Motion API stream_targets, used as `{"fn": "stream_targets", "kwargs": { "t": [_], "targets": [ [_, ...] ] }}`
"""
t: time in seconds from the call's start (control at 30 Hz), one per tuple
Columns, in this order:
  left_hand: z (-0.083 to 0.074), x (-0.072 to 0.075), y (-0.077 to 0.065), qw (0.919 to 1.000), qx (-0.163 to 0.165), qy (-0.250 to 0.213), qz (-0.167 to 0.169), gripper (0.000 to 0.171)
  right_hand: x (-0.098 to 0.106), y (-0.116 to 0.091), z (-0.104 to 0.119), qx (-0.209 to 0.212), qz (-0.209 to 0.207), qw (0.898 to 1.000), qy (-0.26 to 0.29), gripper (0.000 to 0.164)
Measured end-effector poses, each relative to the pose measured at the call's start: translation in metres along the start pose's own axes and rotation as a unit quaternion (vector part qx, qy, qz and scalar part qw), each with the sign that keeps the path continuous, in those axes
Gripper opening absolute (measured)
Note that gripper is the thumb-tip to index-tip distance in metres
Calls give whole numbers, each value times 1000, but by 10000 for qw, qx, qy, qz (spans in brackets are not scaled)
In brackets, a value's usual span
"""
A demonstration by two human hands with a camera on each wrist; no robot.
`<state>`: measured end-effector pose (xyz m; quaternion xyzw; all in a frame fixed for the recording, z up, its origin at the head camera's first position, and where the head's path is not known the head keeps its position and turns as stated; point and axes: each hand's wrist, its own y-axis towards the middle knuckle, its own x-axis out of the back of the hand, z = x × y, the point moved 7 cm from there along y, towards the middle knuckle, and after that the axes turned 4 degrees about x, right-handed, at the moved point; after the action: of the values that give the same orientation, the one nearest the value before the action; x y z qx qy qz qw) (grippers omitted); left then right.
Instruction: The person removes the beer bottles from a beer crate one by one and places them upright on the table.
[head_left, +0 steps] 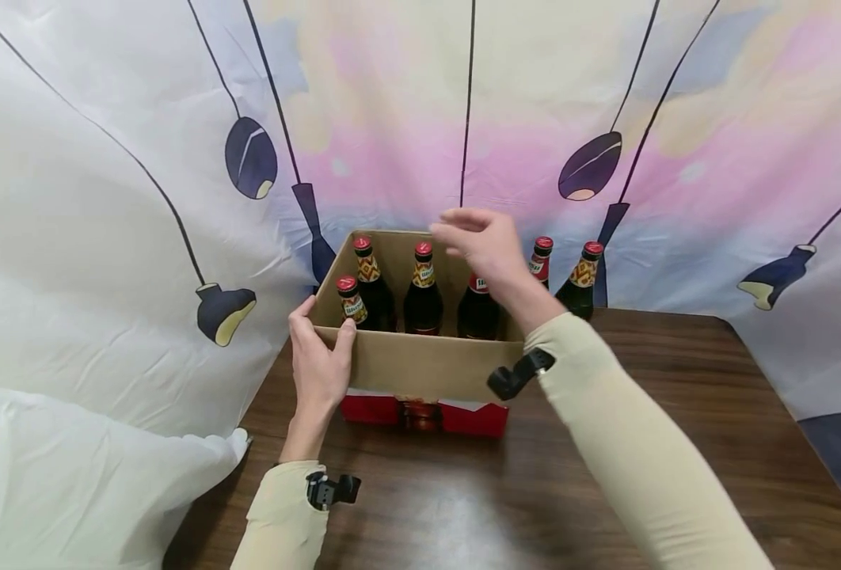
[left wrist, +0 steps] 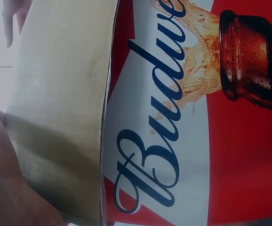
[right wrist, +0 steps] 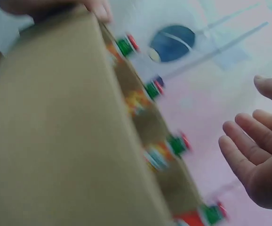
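Observation:
A cardboard box [head_left: 435, 364] with a red and white Budweiser print [left wrist: 159, 117] on its front stands on the table, its top open. Several dark beer bottles with red caps stand inside, among them a front-left bottle [head_left: 352, 305] and a middle bottle [head_left: 424, 289]. My left hand [head_left: 321, 364] grips the box's front left corner, thumb over the front edge and fingers along the left side. Above the box's right half, my right hand [head_left: 488, 245] hovers with nothing in it. The right wrist view shows that hand [right wrist: 263, 155] with fingers spread and slightly bent.
Two more beer bottles, a nearer one [head_left: 583, 277] and another [head_left: 540, 261], stand to the right of the box. Behind the brown wooden table [head_left: 677, 412] hangs a printed curtain [head_left: 392, 103]. White cloth [head_left: 71, 475] bulges at the left.

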<state>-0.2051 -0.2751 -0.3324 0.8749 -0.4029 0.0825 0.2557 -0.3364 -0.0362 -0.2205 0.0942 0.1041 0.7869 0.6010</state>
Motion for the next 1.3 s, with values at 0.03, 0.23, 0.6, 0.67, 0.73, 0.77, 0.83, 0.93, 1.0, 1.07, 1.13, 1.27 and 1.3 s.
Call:
{"fn": "stream_targets", "kwargs": {
  "t": [0.03, 0.23, 0.6, 0.67, 0.73, 0.77, 0.83, 0.93, 1.0, 1.07, 1.13, 1.27, 1.3],
  "targets": [
    [0, 0, 0, 10000, -5, 2, 10, 71, -12, -1, -4, -57, 81, 9999, 24, 40],
    [-1, 2, 0, 10000, -41, -9, 20, 72, -74, -11, -28, -463, 709, 9963, -158, 41],
    [-1, -2, -1, 9999, 43, 22, 135, 74, -115, -16, -54, -1103, 1459, 9730, -1408, 47],
    [-1, 0, 0, 9999, 25, 20, 113, 74, -122, -15, -54, -1099, 1567, 9690, -1562, 46],
    [-2, 1, 0, 9999, 36, 29, 108, 74, -128, -14, -54, -1078, 1649, 9655, -1700, 44],
    [-1, 2, 0, 9999, 44, 33, 100, 74, -131, -13, -55, -1074, 1668, 9646, -1735, 42],
    [-2, 2, 0, 9999, 49, 33, 87, 75, -134, -11, -57, -1080, 1669, 9633, -1806, 38],
    [-2, 1, 0, 9999, 57, 24, 90, 75, -135, -9, -58, -992, 1688, 9621, -1896, 35],
    [-2, 1, 0, 9999, 59, 27, 87, 74, -136, -9, -58, -975, 1698, 9609, -1958, 37],
    [-2, 0, -1, 9999, 68, 37, 103, 74, -136, -9, -59, -967, 1684, 9601, -2014, 41],
    [-2, 0, -1, 9999, 74, 36, 113, 74, -137, -9, -59, -964, 1634, 9603, -2048, 44],
    [0, 1, -1, 9999, 75, 27, 109, 73, -136, -9, -58, -875, 1442, 9628, -2111, 45],
    [0, 1, 0, 9999, 75, 25, 105, 73, -136, -8, -57, -844, 1390, 9635, -2126, 44]
  ]
}}
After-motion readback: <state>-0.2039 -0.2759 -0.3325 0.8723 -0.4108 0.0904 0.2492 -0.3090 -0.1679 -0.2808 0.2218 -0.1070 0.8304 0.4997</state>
